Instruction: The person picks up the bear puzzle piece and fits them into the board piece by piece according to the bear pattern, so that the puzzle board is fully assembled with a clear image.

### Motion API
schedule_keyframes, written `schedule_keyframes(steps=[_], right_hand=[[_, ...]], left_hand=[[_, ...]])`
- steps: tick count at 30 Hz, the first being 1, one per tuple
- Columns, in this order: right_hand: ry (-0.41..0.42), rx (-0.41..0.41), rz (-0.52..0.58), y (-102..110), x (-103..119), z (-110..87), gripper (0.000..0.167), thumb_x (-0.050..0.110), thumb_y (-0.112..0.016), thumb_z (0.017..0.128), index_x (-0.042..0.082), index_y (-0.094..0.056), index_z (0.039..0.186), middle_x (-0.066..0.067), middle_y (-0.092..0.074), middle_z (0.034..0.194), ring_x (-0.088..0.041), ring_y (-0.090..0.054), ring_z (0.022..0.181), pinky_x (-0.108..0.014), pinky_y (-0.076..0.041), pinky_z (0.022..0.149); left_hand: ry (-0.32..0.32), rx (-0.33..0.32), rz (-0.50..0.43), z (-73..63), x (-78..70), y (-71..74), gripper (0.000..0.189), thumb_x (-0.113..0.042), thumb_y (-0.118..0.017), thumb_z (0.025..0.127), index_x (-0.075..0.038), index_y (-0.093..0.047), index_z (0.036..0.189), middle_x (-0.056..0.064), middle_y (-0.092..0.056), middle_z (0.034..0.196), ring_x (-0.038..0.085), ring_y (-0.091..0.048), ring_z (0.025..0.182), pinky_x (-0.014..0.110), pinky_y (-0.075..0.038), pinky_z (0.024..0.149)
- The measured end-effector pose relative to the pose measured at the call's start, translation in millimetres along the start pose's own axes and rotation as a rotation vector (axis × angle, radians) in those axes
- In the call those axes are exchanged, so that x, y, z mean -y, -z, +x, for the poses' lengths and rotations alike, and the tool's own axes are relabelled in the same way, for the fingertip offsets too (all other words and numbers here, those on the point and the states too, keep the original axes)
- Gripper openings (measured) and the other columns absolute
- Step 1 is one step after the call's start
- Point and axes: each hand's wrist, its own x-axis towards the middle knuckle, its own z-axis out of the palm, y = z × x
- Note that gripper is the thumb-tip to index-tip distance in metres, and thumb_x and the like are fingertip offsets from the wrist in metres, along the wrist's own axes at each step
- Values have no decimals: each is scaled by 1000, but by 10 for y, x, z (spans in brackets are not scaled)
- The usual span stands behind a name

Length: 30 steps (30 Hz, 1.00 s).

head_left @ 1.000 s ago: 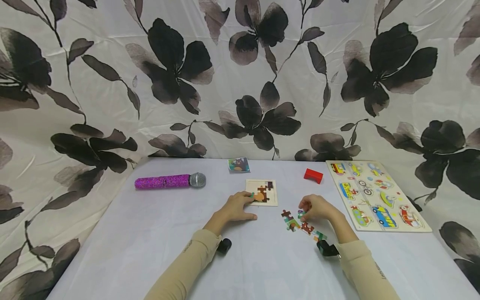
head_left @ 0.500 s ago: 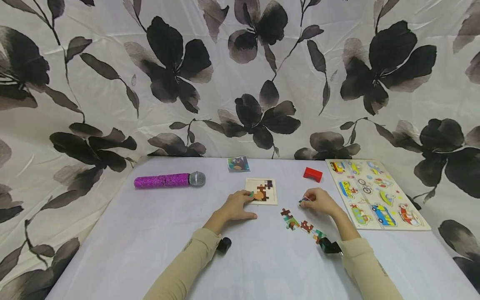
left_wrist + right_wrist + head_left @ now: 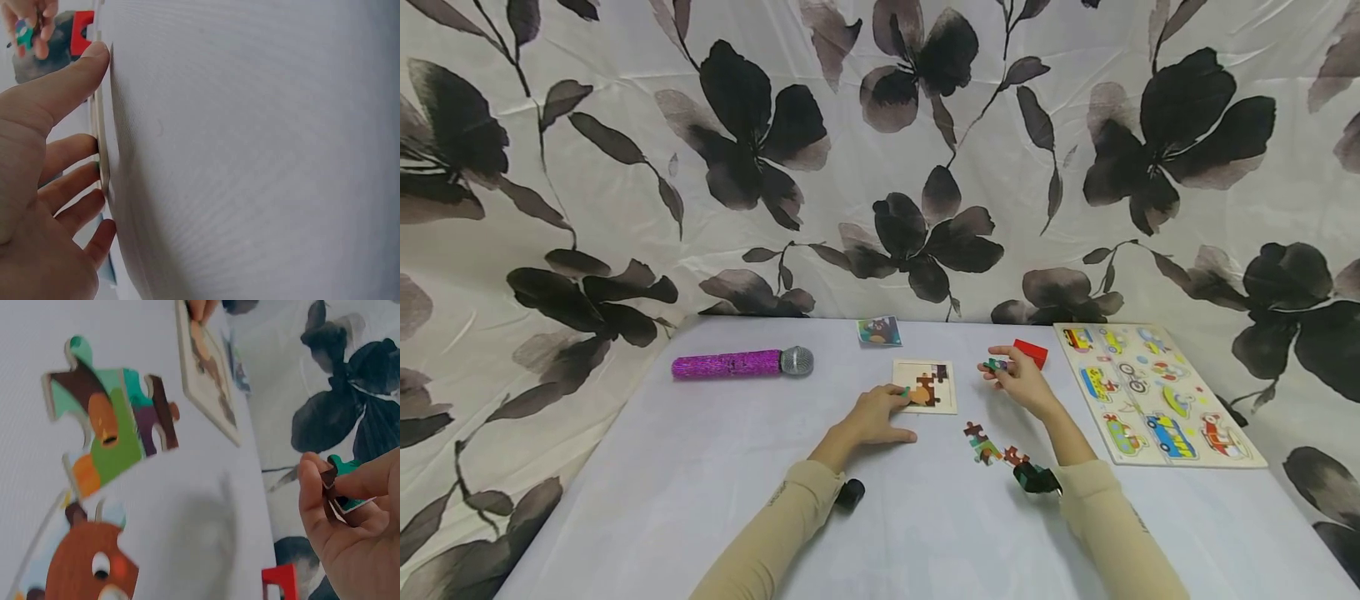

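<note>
White cloth point(image 3: 625, 500) spreads across the surface, its far edge meeting a floral curtain point(image 3: 748, 133). The left hand point(image 3: 876, 414), fingers loosely extended, touches the left edge of the puzzle tray point(image 3: 940, 409), near the middle. The right hand point(image 3: 1026, 383) pinches a puzzle piece point(image 3: 996, 365), raised between the tray's right edge and a red block point(image 3: 1033, 354). Loose pieces point(image 3: 985, 450) lie nearer; a picture board point(image 3: 1150, 400) runs along the right edge, a microphone point(image 3: 730, 365) far left, well apart.

The puzzle frame point(image 3: 951, 395) looks like matt wood, the microphone handle point(image 3: 727, 365) glittery, its head point(image 3: 797, 361) metal mesh.
</note>
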Motion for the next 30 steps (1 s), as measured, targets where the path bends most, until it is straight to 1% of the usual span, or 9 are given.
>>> schedule_keyframes(steps=[7,9,12,14,15,18,20,25,30], right_hand=[[-40,-42,158,-117,24,105,29,-1,-47,96,-15,-44,122,-33,-59,113,-9,-67,77,-18,-53,68],[-42,-57,186,-143,28,123,28,1,-49,96,-14,-46,119,-30,-62,110,-4,-66,72,-18,-53,66],[-29,-87,196,-173,36,137,27,4,-53,95,-14,-50,114,-28,-65,107,-3,-66,72,-18,-53,66],[-43,-120,164,-188,44,145,26,7,-55,94,-14,-54,109,-24,-68,101,-11,-66,73,-19,-53,67],[-45,-134,145,-194,49,145,26,9,-57,94,-13,-56,107,-21,-68,97,-12,-65,73,-20,-53,68],[-47,-161,104,-206,73,137,26,13,-60,92,-12,-60,99,-8,-65,83,-15,-59,70,-19,-50,67],[-36,-160,115,-210,86,127,24,12,-61,91,-10,-61,101,0,-59,78,-11,-53,67,-19,-48,65],[5,-163,202,-237,96,118,36,4,-61,90,-6,-56,123,2,-60,79,-9,-55,68,-17,-48,63],[3,-198,242,-295,71,132,28,2,-61,89,-12,-57,113,-7,-70,87,-8,-65,75,-19,-53,68]], left_hand=[[-10,-4,-35,-1,1,-4,68,-43,-73,79,-1,-55,130,18,-47,138,37,-41,127,54,-33,102],[-39,-25,-40,28,79,-64,71,-50,-71,79,-3,-55,130,16,-47,138,35,-41,127,53,-33,102],[-34,-22,-43,28,78,-61,72,-51,-70,78,-3,-56,130,16,-47,138,35,-41,128,53,-33,103],[-25,-22,-33,30,73,-63,71,-50,-71,79,-4,-55,130,15,-46,138,34,-40,128,53,-32,103],[4,-3,-38,-4,-8,4,69,-44,-73,78,-1,-55,130,17,-46,138,36,-40,128,54,-32,103],[15,-1,-25,-1,-18,5,68,-42,-74,79,-3,-55,130,16,-46,139,35,-40,129,53,-32,104],[15,2,-26,-3,-23,9,68,-42,-73,79,-3,-55,130,16,-45,139,35,-40,129,53,-31,104],[14,3,-27,2,-20,6,68,-43,-73,79,-2,-55,130,16,-45,139,34,-40,129,53,-31,104],[15,2,-21,4,-17,-2,68,-43,-73,79,-3,-55,130,15,-45,139,34,-40,129,52,-32,104]])
